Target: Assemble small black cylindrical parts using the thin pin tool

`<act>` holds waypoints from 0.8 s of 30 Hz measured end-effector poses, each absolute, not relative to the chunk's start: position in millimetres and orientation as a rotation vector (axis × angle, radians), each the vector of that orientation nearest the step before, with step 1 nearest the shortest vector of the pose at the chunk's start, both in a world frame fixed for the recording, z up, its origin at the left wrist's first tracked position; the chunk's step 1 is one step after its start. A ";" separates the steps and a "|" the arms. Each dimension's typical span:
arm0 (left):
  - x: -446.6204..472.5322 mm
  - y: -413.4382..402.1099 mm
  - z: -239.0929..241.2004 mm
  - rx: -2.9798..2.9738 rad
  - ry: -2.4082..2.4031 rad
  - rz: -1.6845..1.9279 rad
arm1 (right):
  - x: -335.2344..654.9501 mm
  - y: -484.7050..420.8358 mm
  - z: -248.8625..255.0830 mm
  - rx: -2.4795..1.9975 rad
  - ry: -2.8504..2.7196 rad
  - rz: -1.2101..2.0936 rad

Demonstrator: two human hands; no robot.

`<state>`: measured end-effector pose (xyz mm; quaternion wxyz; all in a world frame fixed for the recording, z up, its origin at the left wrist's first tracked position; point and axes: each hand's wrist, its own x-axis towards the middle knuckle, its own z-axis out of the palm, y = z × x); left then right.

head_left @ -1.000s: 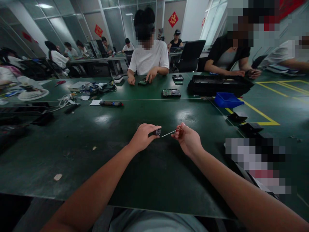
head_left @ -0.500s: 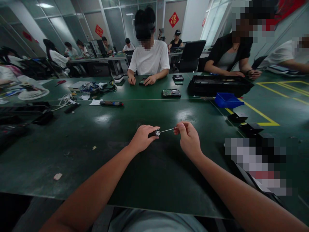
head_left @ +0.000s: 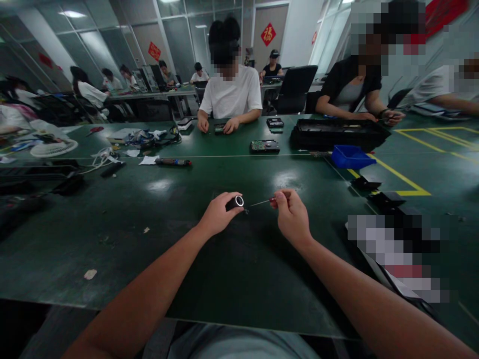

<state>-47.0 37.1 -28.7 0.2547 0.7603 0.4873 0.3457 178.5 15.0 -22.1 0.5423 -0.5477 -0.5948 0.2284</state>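
Left hand: holding black tube
Right hand: holding screwdriver, tip apart
Tube: seemingly being probed
Screwdriver: likely needs aligning next

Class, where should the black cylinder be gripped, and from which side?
Probably grip the black cylinder by its rounded wall from the left, thumb below, fingers above, as the left hand does: its ringed end faces right, toward the thin tool.

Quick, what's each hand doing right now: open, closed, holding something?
Left hand: closed, holding a dark cylinder.
Right hand: closed, holding a thin-shafted tool.
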 end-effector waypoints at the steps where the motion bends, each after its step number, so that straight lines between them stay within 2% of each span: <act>1: -46.9 37.8 -27.8 1.970 1.320 1.002 | 178.4 15.0 -22.2 -1.294 -1.402 0.554; 6: -48.9 43.8 -19.5 1.478 1.189 1.227 | 179.0 15.2 -20.3 -1.271 -1.364 0.601; 11: -55.1 43.4 -2.0 1.318 1.105 1.205 | 180.5 15.5 -19.8 -1.252 -1.348 0.605; 19: -49.1 39.6 4.6 2.191 1.366 0.570 | 180.0 15.7 -21.0 -1.232 -1.354 0.613; 24: -35.8 44.5 -3.6 2.451 1.358 0.139 | 181.0 18.5 -24.6 -1.238 -1.362 0.621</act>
